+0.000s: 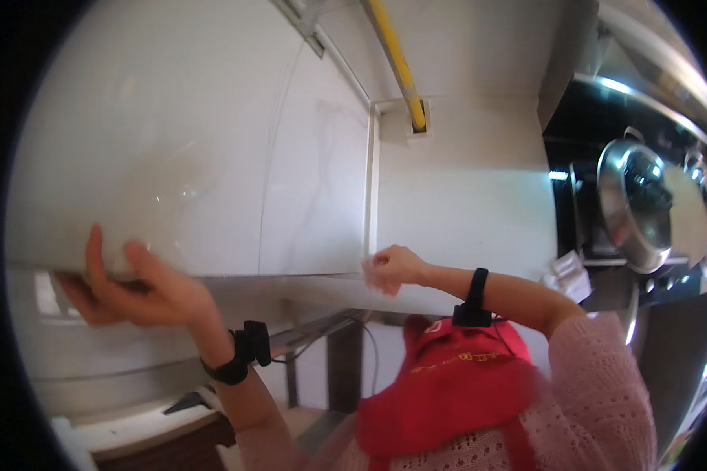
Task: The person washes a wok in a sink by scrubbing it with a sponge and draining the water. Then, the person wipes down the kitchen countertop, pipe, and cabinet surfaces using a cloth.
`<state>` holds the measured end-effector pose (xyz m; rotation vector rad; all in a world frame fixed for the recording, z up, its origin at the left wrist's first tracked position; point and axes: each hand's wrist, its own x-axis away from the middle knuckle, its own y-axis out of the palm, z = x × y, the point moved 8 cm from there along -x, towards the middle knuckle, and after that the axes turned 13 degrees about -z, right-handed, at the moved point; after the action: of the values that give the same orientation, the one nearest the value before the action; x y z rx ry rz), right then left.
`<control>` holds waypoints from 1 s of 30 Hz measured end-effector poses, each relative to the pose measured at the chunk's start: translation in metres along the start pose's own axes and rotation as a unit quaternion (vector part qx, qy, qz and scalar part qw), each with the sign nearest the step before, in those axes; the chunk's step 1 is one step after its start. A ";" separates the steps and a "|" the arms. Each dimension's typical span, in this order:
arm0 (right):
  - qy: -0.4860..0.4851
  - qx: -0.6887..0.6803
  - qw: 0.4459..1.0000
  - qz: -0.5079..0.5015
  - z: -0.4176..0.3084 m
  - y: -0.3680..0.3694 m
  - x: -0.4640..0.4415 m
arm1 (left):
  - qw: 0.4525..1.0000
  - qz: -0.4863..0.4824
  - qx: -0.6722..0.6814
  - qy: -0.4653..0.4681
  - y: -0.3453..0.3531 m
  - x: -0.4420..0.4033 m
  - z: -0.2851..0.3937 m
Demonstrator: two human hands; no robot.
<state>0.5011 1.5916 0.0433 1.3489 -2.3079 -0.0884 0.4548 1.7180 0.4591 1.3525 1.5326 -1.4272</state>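
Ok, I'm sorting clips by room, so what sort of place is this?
Most likely a kitchen: at the picture's right, a big round lid sits over what looks like a stove with knobs, and the person wears a red apron.

Apron (440, 404) red, w/ yellow lettering (471, 357). Knit sleeve (597, 385) pale pink, openwork-hole patt. L wrist strap (247, 349) & R wrist strap (474, 302) both blk. Lg panel (188, 118) white, thin dk seam. Pipe (394, 59) yellow. Stove (575, 149) mostly blk. Lid (617, 184) silver-grey, knob (648, 174) dk.
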 end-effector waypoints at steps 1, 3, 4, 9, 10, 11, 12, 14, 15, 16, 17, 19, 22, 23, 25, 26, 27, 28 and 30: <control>-0.020 -0.019 1.000 -0.011 -0.013 -0.011 0.011 | 0.999 0.001 -0.026 -0.020 -0.006 0.003 0.007; -0.097 -0.139 0.983 -0.070 -0.050 -0.009 0.042 | 0.999 0.016 0.046 0.019 -0.023 0.026 0.024; -0.150 -0.238 0.953 -0.113 -0.082 0.000 0.070 | 0.990 -0.032 0.132 0.032 -0.022 0.044 0.034; -0.292 -0.470 0.826 -0.102 -0.090 -0.020 0.132 | 0.846 -0.270 0.439 -0.136 0.060 0.106 0.104; -0.301 -0.469 0.824 -0.101 -0.099 -0.016 0.141 | 0.755 -0.318 0.519 -0.243 0.085 0.129 0.106; -0.309 -0.466 0.823 -0.101 -0.111 -0.009 0.149 | 0.644 -0.356 0.586 -0.341 0.109 0.160 0.111; -0.317 -0.462 0.822 -0.102 -0.120 -0.005 0.154 | 0.475 -0.421 0.658 -0.405 0.128 0.181 0.120; -0.332 -0.444 0.822 -0.131 -0.114 -0.005 0.154 | 0.296 -0.452 0.717 -0.441 0.133 0.199 0.135; -0.334 -0.466 0.804 -0.160 -0.119 0.003 0.155 | 0.278 -0.423 0.732 -0.456 0.131 0.197 0.135; -0.334 -0.488 0.784 -0.189 -0.125 0.013 0.156 | 0.258 -0.394 0.746 -0.471 0.129 0.195 0.137; -0.346 -0.433 0.813 -0.178 -0.133 0.020 0.159 | 0.238 -0.368 0.755 -0.488 0.129 0.193 0.140; -0.339 -0.406 0.836 -0.147 -0.133 0.029 0.158 | 0.291 -0.401 0.743 -0.449 0.127 0.188 0.138; -0.279 -0.287 0.912 -0.086 -0.121 0.030 0.153 | 0.351 -0.349 0.729 -0.474 0.130 0.191 0.126; -0.250 -0.234 0.938 -0.063 -0.112 0.028 0.153 | 0.366 -0.315 0.722 -0.495 0.130 0.196 0.120; -0.177 -0.200 0.962 0.051 -0.081 0.006 0.153 | 0.366 -0.300 0.714 -0.515 0.134 0.205 0.114; -0.139 -0.181 0.968 0.107 -0.064 -0.008 0.153 | 0.365 -0.293 0.710 -0.526 0.139 0.208 0.110; -0.117 -0.178 0.952 0.220 -0.041 -0.025 0.159 | 0.341 -0.345 0.729 -0.484 0.144 0.209 0.113; -0.118 -0.200 0.951 0.206 -0.032 -0.026 0.158 | 0.425 -0.370 0.707 -0.428 0.150 0.210 0.112; -0.123 -0.243 0.946 0.178 -0.023 -0.024 0.155 | 0.580 -0.408 0.638 -0.302 0.155 0.200 0.125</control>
<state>0.4664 1.4529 0.1124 0.6973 -2.4677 -0.6941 0.5242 1.6304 0.1997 0.3584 0.3769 -3.4829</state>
